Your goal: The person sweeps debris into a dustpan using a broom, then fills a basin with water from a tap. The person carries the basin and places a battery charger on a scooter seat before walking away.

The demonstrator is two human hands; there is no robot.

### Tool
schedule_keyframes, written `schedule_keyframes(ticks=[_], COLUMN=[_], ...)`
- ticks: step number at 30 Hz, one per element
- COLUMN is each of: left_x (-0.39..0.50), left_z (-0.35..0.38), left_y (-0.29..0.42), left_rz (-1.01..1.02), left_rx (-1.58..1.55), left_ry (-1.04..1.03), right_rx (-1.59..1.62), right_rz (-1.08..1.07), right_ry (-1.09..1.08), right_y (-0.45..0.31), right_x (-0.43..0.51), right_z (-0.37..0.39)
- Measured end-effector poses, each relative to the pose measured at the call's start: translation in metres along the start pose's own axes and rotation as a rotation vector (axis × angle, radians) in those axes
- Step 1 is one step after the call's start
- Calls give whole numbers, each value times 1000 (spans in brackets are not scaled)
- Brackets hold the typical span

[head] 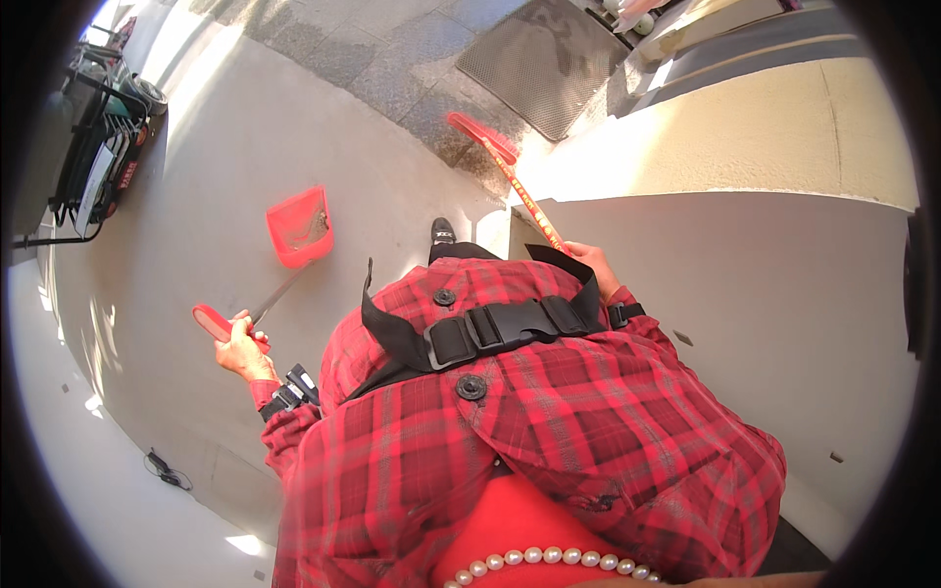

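Note:
My left hand [246, 349] grips the handle of a long-handled red dustpan [298, 228]. The pan hangs out in front on the left, with some brown dirt in it. On the other side my right hand [594, 266] is closed around the printed red and yellow stick of a broom [531, 202]. The broom's red head [484, 138] points away from me, over the edge of grey stone paving near a mesh mat; whether the bristles touch the ground I cannot tell. Part of the right hand is hidden by a black strap and the plaid jacket.
A dark wheeled vehicle or cart [110, 147] stands at the far left. Beyond the smooth grey floor [220, 147] lie stone paving and a mesh mat [548, 66]. A low wall with a pale top [772, 132] is on the right. A black cable with an adapter [170, 474] lies at lower left.

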State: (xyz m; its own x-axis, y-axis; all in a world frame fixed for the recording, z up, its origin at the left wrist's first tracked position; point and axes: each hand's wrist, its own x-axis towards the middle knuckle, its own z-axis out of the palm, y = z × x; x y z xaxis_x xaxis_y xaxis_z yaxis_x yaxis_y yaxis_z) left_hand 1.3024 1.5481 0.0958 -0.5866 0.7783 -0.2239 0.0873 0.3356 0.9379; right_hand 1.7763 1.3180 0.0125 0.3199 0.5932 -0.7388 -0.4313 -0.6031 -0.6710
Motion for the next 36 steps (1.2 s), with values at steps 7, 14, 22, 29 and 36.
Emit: schedule_keyframes(ticks=[7,14,22,29,36], left_x=[-9,9,19,-7,-81], left_z=[65,155,311,443,526], left_y=[63,101,135,164,159], left_rz=[159,297,378,406,475], left_rx=[15,99,254,341,387], left_ry=[-191,-478,-952,-1234,-1268], right_rx=[124,155,229,-255,35], right_rz=[108,62,-41,-365,-426], right_ry=[-51,-51,-2,112,213], right_y=[-69,-93,-125,-151,-118], right_x=[-3,-36,-56,-77,-70], right_z=[-5,8,36,66,63])
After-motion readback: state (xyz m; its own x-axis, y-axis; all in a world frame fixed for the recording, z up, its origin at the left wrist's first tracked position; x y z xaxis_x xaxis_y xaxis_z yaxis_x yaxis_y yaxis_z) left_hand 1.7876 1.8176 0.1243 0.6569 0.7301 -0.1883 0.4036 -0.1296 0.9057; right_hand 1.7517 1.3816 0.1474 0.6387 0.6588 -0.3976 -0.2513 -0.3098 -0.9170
